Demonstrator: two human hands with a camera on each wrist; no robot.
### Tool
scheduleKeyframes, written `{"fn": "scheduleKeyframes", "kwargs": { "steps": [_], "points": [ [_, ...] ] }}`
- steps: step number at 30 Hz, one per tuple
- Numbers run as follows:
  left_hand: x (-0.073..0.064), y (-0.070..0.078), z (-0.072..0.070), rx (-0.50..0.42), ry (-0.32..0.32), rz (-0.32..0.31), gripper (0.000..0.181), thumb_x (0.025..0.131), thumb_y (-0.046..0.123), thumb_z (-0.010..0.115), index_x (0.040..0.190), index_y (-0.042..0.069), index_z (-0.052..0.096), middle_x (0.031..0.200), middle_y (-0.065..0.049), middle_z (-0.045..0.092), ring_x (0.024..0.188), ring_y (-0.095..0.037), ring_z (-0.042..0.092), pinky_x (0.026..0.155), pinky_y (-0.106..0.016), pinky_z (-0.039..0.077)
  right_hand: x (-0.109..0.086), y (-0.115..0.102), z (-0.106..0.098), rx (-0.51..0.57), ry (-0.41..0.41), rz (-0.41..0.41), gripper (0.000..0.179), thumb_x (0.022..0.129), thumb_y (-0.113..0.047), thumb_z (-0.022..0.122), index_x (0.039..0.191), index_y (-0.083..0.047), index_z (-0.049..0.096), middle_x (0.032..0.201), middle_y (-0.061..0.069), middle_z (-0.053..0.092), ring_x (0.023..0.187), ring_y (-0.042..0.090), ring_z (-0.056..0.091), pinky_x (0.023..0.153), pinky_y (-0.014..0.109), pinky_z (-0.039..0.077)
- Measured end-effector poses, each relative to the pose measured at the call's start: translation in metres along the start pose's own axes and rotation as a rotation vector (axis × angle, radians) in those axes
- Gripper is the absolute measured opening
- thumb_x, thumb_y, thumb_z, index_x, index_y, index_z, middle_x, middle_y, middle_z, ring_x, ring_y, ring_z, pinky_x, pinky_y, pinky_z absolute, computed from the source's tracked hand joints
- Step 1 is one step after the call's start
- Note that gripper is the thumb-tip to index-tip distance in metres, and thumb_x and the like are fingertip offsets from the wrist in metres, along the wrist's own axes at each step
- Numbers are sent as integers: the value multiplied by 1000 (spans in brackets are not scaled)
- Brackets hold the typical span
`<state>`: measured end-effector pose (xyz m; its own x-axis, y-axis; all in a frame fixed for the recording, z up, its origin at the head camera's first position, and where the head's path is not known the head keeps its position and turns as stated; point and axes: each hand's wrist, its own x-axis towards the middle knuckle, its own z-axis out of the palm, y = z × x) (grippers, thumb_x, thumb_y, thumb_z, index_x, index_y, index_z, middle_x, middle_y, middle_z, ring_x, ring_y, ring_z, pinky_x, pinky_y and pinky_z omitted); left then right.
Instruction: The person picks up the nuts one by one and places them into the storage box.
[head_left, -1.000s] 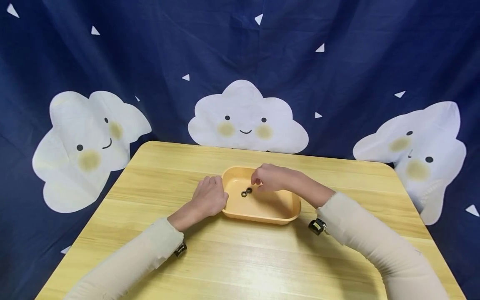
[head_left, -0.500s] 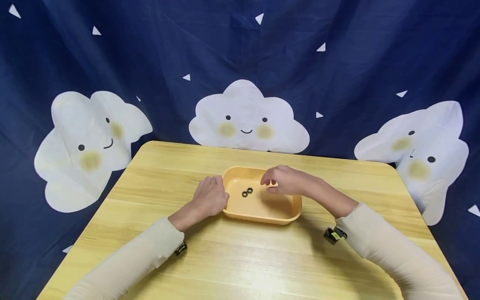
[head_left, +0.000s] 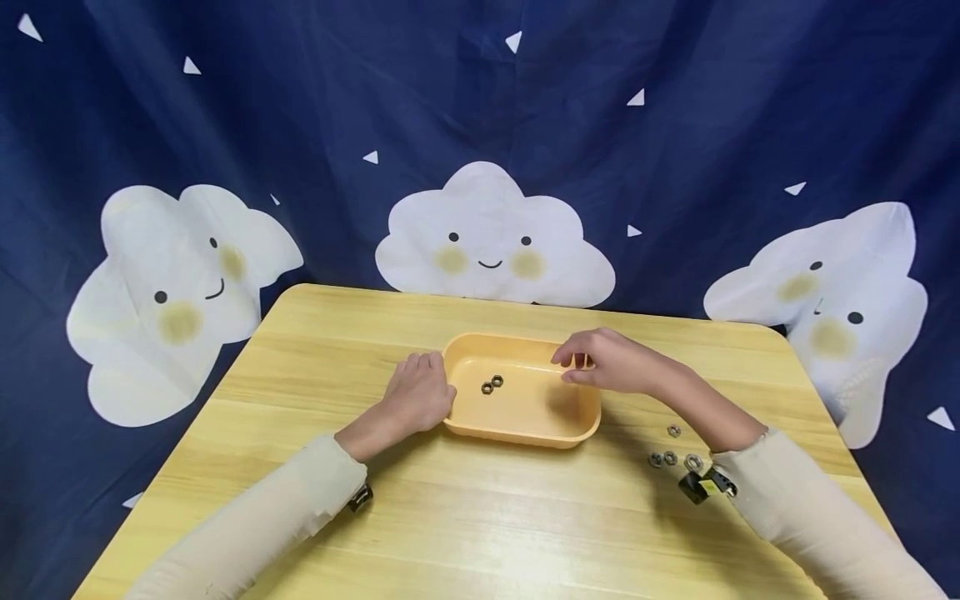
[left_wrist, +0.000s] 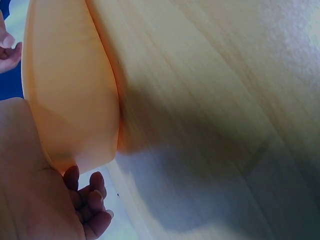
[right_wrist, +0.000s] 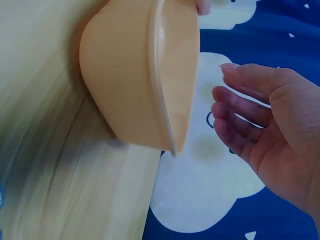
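On the table (head_left: pixel 480 517), a shallow orange tray (head_left: pixel 525 425).

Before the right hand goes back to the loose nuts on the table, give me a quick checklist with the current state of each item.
1. Right hand empty: ok, fingers relaxed over the tray's right end, nothing held.
2. Orange tray steadied: ok, left hand rests against its left end.
3. Two nuts in tray: ok, lying on its floor near the left side.
4. Loose nuts on table: ok, four show beside the right forearm.
5. Way to them: cannot tell, the right wrist camera sits close by.
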<state>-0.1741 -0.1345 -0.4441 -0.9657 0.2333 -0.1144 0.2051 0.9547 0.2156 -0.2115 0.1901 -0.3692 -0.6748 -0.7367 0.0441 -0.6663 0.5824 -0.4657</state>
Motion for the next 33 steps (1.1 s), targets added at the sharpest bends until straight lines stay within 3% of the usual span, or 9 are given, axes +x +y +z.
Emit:
{"fn": "scheduleKeyframes", "kwargs": {
  "steps": [10,26,33],
  "points": [
    [-1,0,1,1,12,-7,28,101,27,48,107,0,48,94,-11,47,89,-28,41,81,-37,34,-29,5,-2,-12,44,63,21,93,-13,75,112,-5,76,104,9,77,85,11,67,79,41,60],
    [1,-2,2,-12,32,-1,28,100,26,48,107,-1,49,93,-11,47,88,-28,42,80,-36,33,-74,29,-2,-3,163,96,21,89,-11,80,109,-9,76,93,-2,74,80,-2,59,67,27,53],
    [1,-1,1,-10,19,-4,28,100,26,48,107,-1,48,93,-11,47,87,-28,42,79,-36,33,-92,36,2,25,169,150,23,89,-14,80,111,-10,75,90,-8,72,79,-5,58,65,23,51]
  ]
}}
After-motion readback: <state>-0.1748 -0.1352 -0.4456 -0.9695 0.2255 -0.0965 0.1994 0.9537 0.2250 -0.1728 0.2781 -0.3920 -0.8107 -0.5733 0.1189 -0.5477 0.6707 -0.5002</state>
